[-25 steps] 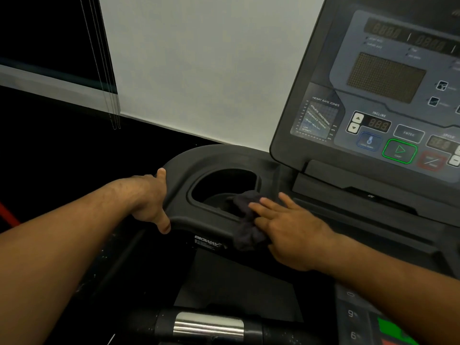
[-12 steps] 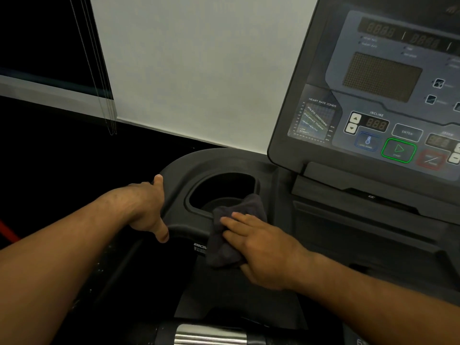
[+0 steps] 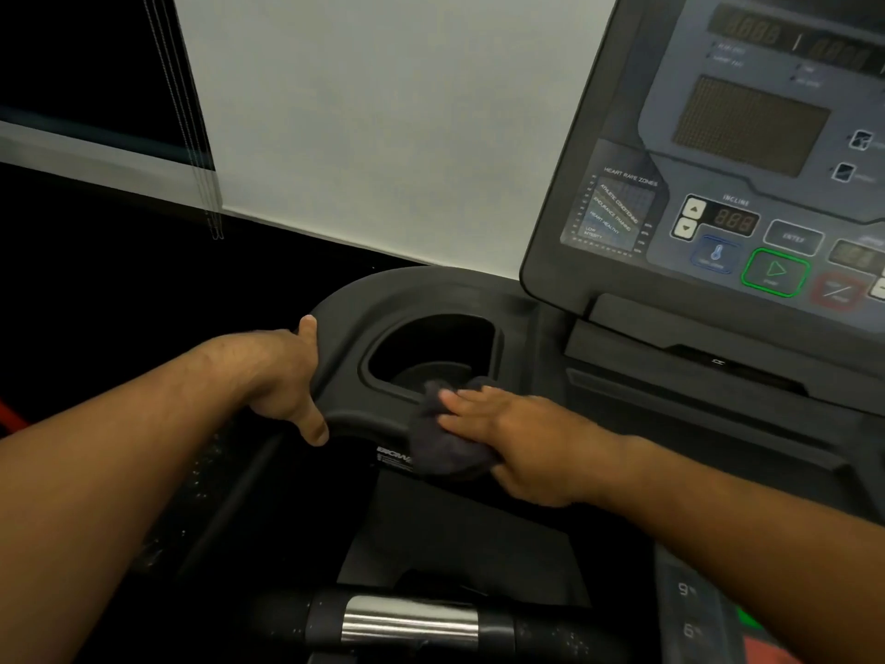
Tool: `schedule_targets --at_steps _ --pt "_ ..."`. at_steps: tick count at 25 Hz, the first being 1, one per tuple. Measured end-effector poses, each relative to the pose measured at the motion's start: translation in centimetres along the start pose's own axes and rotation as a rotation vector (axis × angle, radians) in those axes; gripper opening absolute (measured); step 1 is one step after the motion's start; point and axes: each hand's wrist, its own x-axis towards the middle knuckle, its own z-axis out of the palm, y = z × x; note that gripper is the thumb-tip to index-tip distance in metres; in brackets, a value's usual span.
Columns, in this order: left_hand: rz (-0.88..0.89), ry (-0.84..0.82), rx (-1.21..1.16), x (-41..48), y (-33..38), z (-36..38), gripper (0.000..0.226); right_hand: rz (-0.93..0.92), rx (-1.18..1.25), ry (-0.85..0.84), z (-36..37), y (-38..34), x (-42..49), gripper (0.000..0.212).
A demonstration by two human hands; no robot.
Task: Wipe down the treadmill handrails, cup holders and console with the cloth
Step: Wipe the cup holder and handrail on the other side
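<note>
Head view looks down on a dark cloth (image 3: 445, 448) draped over the near rim of the left cup holder (image 3: 431, 347), its upper end dipping into the well and its lower part hanging over the front edge, partly covering a white logo (image 3: 392, 456). The right hand (image 3: 517, 443) presses it flat with fingers straight and close together. The left hand (image 3: 282, 376) grips the moulded surround (image 3: 345, 304) at its outer curve, digits wrapped round the edge. To the right rises the console (image 3: 718, 184) (its displays unlit), and a handrail (image 3: 409, 625) with a chrome band crosses the bottom.
</note>
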Motion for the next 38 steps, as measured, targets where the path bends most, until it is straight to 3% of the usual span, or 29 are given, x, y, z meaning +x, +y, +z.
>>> schedule_targets --at_steps 3,10,14,16,19,21,23,25,28,31,33,35,37,38 --pt "0.007 0.012 0.023 -0.1 0.3 -0.1 0.149 0.046 -0.040 0.075 0.7 1.5 -4.6 0.070" --pt "-0.024 -0.012 0.059 -0.5 0.9 -0.2 0.151 0.178 -0.072 0.170 1.4 -0.8 -3.4 0.048" --pt "-0.153 -0.035 0.096 -0.6 1.7 -1.0 0.160 0.210 0.134 0.187 -1.1 -1.1 -5.4 0.045" --pt "-0.188 0.038 0.183 -2.3 3.1 -0.9 0.134 0.223 0.233 0.249 -1.8 -1.4 -6.9 0.044" --pt "-0.093 0.362 0.387 -5.4 5.8 0.8 0.062 0.277 0.266 0.232 -1.7 -2.0 -9.5 0.036" --pt "0.035 0.491 0.276 -7.4 7.5 1.9 0.036 0.337 0.296 0.214 -0.8 -2.6 -10.6 0.032" --pt "0.289 0.389 0.078 -10.0 8.7 3.3 0.024 0.359 0.271 0.137 0.7 -4.0 -11.3 0.033" --pt "0.531 0.169 -0.023 -12.4 9.2 5.4 0.025 0.343 0.172 0.007 2.6 -5.7 -12.0 0.034" --pt "0.553 0.033 0.031 -14.1 9.2 8.1 0.030 0.289 0.039 -0.044 6.2 -8.0 -14.9 0.053" --pt "0.492 0.078 0.048 -14.3 9.1 9.4 0.037 0.202 -0.297 0.073 10.1 -8.5 -17.2 0.067" --pt "0.479 0.147 -0.004 -14.5 9.3 10.0 0.030 0.216 -0.367 0.070 11.4 -9.0 -17.9 0.068" --pt "0.464 0.206 -0.021 -14.5 9.5 10.6 0.021 0.208 -0.340 0.024 10.8 -9.8 -18.1 0.076" --pt "0.446 0.239 -0.008 -14.6 9.7 10.9 0.021 0.265 -0.198 -0.086 9.1 -10.4 -17.4 0.103" --pt "0.438 0.248 -0.003 -14.7 9.8 10.8 0.022 0.311 -0.123 -0.087 8.0 -10.4 -16.7 0.102"
